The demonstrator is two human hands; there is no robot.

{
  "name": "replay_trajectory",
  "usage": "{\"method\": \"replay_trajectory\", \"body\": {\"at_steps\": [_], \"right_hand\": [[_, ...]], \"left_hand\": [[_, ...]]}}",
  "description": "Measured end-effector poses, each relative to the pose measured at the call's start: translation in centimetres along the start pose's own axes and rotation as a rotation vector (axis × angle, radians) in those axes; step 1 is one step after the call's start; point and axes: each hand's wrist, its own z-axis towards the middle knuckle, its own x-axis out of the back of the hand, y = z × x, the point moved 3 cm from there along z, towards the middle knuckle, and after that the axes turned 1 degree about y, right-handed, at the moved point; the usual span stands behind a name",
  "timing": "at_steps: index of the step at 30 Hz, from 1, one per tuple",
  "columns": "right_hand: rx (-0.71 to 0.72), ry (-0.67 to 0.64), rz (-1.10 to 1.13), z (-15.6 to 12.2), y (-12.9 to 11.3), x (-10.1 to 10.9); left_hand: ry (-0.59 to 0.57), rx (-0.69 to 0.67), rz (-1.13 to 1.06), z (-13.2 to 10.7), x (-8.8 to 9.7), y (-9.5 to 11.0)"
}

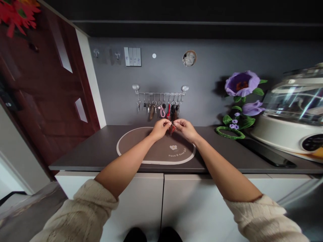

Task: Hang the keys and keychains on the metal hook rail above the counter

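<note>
Both my arms reach forward over a dark counter [101,151]. My left hand [160,128] and my right hand [185,128] meet above a brown oval mat [156,151], fingers pinched on a small key ring with a red-brown tag [172,127] held between them. Just behind the hands, on the grey wall, a chrome hook rail [160,93] carries several keys and key fobs [161,109].
A purple fabric flower with green leaves [239,101] stands at the right of the counter, beside a white appliance with a clear lid [290,114]. A dark wooden door [42,87] is at the left. White cabinet fronts [176,201] lie below the counter. Wall switches [132,56] sit higher up.
</note>
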Motion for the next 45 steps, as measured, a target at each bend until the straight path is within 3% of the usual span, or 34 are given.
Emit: {"method": "replay_trajectory", "body": {"at_steps": [10, 26, 29, 35, 38, 45], "right_hand": [[-0.107, 0.010, 0.147, -0.4, 0.2, -0.6], [0.091, 0.143, -0.035, 0.4, 0.3, 0.6], [0.100, 0.209, -0.012, 1.1, -0.1, 1.3], [-0.013, 0.241, 0.164, 3.6, -2.5, 3.0], [-0.055, 0.323, 0.213, 5.2, -3.4, 4.2], [-0.162, 0.441, 0.176, 8.5, -3.6, 6.3]], "left_hand": [[0.015, 0.108, -0.232, 0.0, -0.5, -1.1], [0.086, 0.110, -0.088, -0.3, -0.5, -1.3], [0.107, 0.109, -0.060, -0.2, -0.4, -1.8], [0.127, 0.123, -0.030, 0.0, -0.4, -2.5], [0.138, 0.140, -0.030, 0.0, -0.3, -2.7], [0.131, 0.149, -0.034, 0.0, -0.2, -2.9]]}}
